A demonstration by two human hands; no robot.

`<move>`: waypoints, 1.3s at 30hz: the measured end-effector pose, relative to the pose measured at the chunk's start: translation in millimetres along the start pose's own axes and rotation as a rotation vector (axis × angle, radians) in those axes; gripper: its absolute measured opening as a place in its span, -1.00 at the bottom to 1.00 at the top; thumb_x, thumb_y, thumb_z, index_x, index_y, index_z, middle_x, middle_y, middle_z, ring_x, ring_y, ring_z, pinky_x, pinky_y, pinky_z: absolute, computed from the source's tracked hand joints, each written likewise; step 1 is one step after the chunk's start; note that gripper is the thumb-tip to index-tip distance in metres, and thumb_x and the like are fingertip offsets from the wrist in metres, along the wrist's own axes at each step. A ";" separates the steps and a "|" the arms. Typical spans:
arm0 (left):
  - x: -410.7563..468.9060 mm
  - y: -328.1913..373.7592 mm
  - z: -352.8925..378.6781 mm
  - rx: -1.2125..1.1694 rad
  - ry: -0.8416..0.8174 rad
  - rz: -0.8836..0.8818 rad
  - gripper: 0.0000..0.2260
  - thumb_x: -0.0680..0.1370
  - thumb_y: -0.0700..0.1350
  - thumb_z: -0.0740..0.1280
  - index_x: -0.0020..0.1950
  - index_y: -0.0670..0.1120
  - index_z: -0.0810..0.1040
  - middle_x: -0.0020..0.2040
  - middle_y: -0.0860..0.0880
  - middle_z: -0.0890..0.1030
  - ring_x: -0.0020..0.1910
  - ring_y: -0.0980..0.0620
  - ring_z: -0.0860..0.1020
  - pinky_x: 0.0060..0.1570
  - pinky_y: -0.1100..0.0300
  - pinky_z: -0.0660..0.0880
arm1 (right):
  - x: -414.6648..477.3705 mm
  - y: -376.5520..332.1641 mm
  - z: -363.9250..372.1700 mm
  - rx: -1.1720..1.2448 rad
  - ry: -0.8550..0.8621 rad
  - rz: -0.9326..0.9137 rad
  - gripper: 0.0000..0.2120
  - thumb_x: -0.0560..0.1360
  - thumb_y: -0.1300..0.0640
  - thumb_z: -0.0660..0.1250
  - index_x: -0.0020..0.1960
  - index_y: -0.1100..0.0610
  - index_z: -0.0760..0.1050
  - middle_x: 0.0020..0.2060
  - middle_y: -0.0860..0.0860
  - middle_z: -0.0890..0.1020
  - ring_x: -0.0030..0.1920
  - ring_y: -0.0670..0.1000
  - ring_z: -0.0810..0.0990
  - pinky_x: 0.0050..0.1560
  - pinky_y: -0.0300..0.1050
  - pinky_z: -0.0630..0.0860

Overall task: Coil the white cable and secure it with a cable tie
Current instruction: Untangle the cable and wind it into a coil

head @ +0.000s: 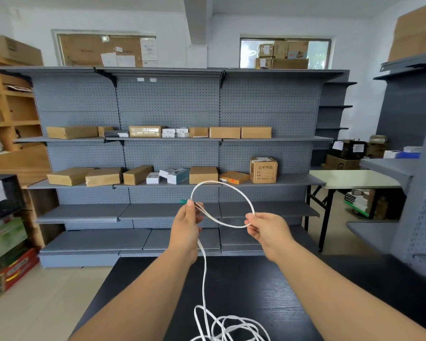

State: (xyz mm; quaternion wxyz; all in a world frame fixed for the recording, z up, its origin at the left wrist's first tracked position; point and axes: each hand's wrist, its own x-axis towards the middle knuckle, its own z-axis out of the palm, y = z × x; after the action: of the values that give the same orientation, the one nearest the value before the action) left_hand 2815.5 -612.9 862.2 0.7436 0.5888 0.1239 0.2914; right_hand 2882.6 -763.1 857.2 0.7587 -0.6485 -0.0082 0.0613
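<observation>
A white cable (pixel 234 189) forms one loop in the air between my hands. My left hand (pixel 186 223) pinches the loop's crossing, with a green connector (pixel 183 201) sticking out to the left of my fingers. My right hand (pixel 266 228) pinches the loop's right side. From my left hand the cable drops to a loose tangle (pixel 228 327) on the black table (pixel 305 291) at the bottom of the view. No cable tie is visible.
Grey pegboard shelving (pixel 170 153) with cardboard boxes stands behind the table. A white folding table (pixel 354 178) is at the right, more grey shelves (pixel 408 168) at the far right, and stacked boxes (pixel 5 264) on the floor at the left.
</observation>
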 end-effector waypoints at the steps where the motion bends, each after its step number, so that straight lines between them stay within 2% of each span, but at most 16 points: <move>1: 0.4 1.2 -0.2 -0.023 -0.015 -0.011 -0.69 0.64 0.05 0.04 -0.11 -0.03 0.49 -0.13 0.03 0.61 -0.14 0.11 0.53 -0.14 0.19 0.36 | -1.2 1.9 0.2 0.000 -0.013 0.010 -0.90 0.52 0.27 0.32 -0.01 0.29 0.57 -0.22 0.11 0.59 -0.26 -0.04 0.52 -0.17 -0.21 0.54; 3: 0.6 4.5 -0.6 -0.083 -0.031 -0.028 -0.69 0.65 0.03 0.04 -0.13 -0.06 0.47 -0.23 -0.03 0.60 -0.19 0.06 0.56 -0.14 0.19 0.41 | -4.7 5.1 0.8 -0.006 -0.053 0.038 -0.92 0.52 0.30 0.32 -0.03 0.29 0.56 -0.21 0.12 0.59 -0.24 -0.03 0.53 -0.18 -0.23 0.53; 7: 2.5 8.5 -2.5 -0.031 -0.048 -0.013 -0.72 0.65 -0.03 0.07 -0.13 -0.09 0.48 -0.36 -0.04 0.41 -0.35 0.00 0.51 -0.12 0.10 0.49 | -10.5 10.0 0.6 -0.112 -0.144 0.067 -0.94 0.50 0.29 0.35 -0.15 0.21 0.57 -0.18 0.11 0.59 -0.22 -0.03 0.55 -0.16 -0.22 0.54; 10: 1.8 13.0 -4.2 0.102 -0.068 0.026 -0.75 0.65 -0.07 0.08 -0.11 -0.04 0.50 -0.38 -0.03 0.32 -0.42 0.04 0.40 -0.12 0.07 0.50 | -16.8 4.5 1.7 -0.282 -0.209 0.016 -0.93 0.52 0.27 0.33 -0.02 0.21 0.57 -0.21 0.07 0.59 -0.23 -0.03 0.53 -0.08 -0.17 0.56; 12: 1.5 18.7 -6.3 0.168 -0.105 0.041 -0.76 0.64 -0.09 0.08 -0.08 -0.04 0.52 -0.38 -0.03 0.29 -0.42 0.06 0.33 -0.21 0.14 0.50 | -18.6 -3.9 2.7 -0.450 -0.183 -0.095 -0.84 0.53 0.25 0.31 0.10 0.18 0.56 -0.15 0.05 0.60 -0.15 0.00 0.55 0.04 -0.09 0.56; 15: 5.0 25.8 -11.1 0.316 -0.192 0.064 -0.76 0.64 -0.10 0.09 -0.04 -0.05 0.54 -0.35 -0.03 0.29 -0.40 0.07 0.30 -0.30 0.22 0.44 | -24.3 -25.6 6.2 -0.616 -0.110 -0.320 -0.73 0.54 0.16 0.28 0.23 0.14 0.53 0.08 0.03 0.61 0.08 0.02 0.56 0.23 0.00 0.49; 19: 6.7 32.4 -13.5 0.521 -0.282 0.110 -0.79 0.63 -0.10 0.13 0.03 -0.06 0.56 -0.36 0.01 0.32 -0.40 0.08 0.30 -0.30 0.25 0.40 | -35.5 -53.3 18.1 -0.694 -0.224 -0.530 -0.65 0.57 0.06 0.25 0.33 0.08 0.43 0.23 -0.04 0.55 0.24 -0.04 0.50 0.27 -0.13 0.37; 22: 5.6 37.7 -12.2 0.633 -0.337 0.164 -0.79 0.62 -0.10 0.17 0.09 -0.11 0.57 -0.39 0.06 0.34 -0.39 0.12 0.32 -0.32 0.28 0.41 | -35.6 -63.1 27.8 -0.815 -0.319 -0.601 -0.60 0.55 0.02 0.27 0.37 0.05 0.40 0.25 -0.04 0.54 0.26 -0.05 0.49 0.31 -0.11 0.37; 25: 4.6 43.9 -12.5 0.750 -0.401 0.190 -0.81 0.61 -0.08 0.19 0.05 -0.08 0.58 -0.39 0.03 0.33 -0.39 0.10 0.33 -0.30 0.28 0.45 | -34.1 -67.2 31.2 -0.945 -0.391 -0.616 -0.64 0.54 0.02 0.28 0.32 0.05 0.46 0.22 -0.02 0.57 0.25 -0.04 0.50 0.31 -0.08 0.39; 27: 5.0 48.2 -12.6 0.849 -0.451 0.219 -0.82 0.61 -0.08 0.19 -0.01 -0.07 0.57 -0.39 0.01 0.33 -0.36 0.04 0.33 -0.22 0.20 0.45 | -34.8 -70.3 31.0 -1.013 -0.434 -0.632 -0.70 0.55 0.06 0.29 0.26 0.07 0.53 0.19 0.00 0.60 0.21 -0.03 0.53 0.27 -0.10 0.42; 30: 8.4 52.5 -11.0 1.019 -0.493 0.278 -0.77 0.61 -0.07 0.19 0.09 -0.13 0.59 -0.39 -0.02 0.37 -0.28 -0.03 0.37 -0.15 0.11 0.41 | -36.2 -74.5 31.2 -1.170 -0.479 -0.664 -0.74 0.55 0.12 0.28 0.22 0.07 0.57 0.14 0.01 0.64 0.15 -0.01 0.56 0.20 -0.06 0.46; 34: 11.4 53.1 -10.3 1.071 -0.522 0.281 -0.78 0.61 -0.10 0.19 0.08 -0.14 0.59 -0.40 -0.02 0.37 -0.29 -0.04 0.40 -0.02 -0.01 0.52 | -33.8 -76.7 34.7 -1.408 -0.446 -0.722 -0.76 0.56 0.12 0.25 0.16 0.12 0.60 -0.04 0.07 0.64 0.00 0.06 0.56 0.03 -0.05 0.45; 36: 11.0 51.1 -12.1 1.003 -0.512 0.251 -0.81 0.60 -0.10 0.21 0.04 -0.15 0.58 -0.40 0.00 0.38 -0.32 0.01 0.43 -0.04 0.10 0.54 | -33.4 -77.4 34.3 -1.421 -0.423 -0.749 -0.78 0.56 0.12 0.25 0.09 0.15 0.61 -0.13 0.07 0.62 -0.08 0.04 0.53 -0.03 -0.05 0.43; 38: 9.2 48.9 -15.0 0.929 -0.499 0.209 -0.84 0.59 -0.09 0.23 0.03 -0.12 0.57 -0.38 0.02 0.44 -0.35 0.09 0.45 -0.23 0.28 0.48 | -31.9 -77.6 31.5 -1.372 -0.406 -0.749 -0.79 0.55 0.14 0.25 0.04 0.19 0.62 -0.14 0.11 0.64 -0.10 0.08 0.55 -0.04 -0.02 0.45; 39: 8.8 47.0 -16.9 0.896 -0.498 0.182 -0.85 0.58 -0.07 0.25 0.02 -0.11 0.57 -0.37 0.02 0.48 -0.36 0.12 0.45 -0.29 0.29 0.42 | -31.3 -77.8 29.6 -1.345 -0.396 -0.746 -0.79 0.55 0.15 0.25 0.03 0.21 0.62 -0.13 0.15 0.65 -0.09 0.11 0.56 -0.04 0.00 0.46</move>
State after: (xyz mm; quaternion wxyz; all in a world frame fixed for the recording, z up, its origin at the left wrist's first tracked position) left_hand 2800.1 -587.8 903.5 0.3974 0.9092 0.0043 0.1244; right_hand 2855.2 -749.0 940.7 0.1592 -0.8990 -0.3952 -0.1009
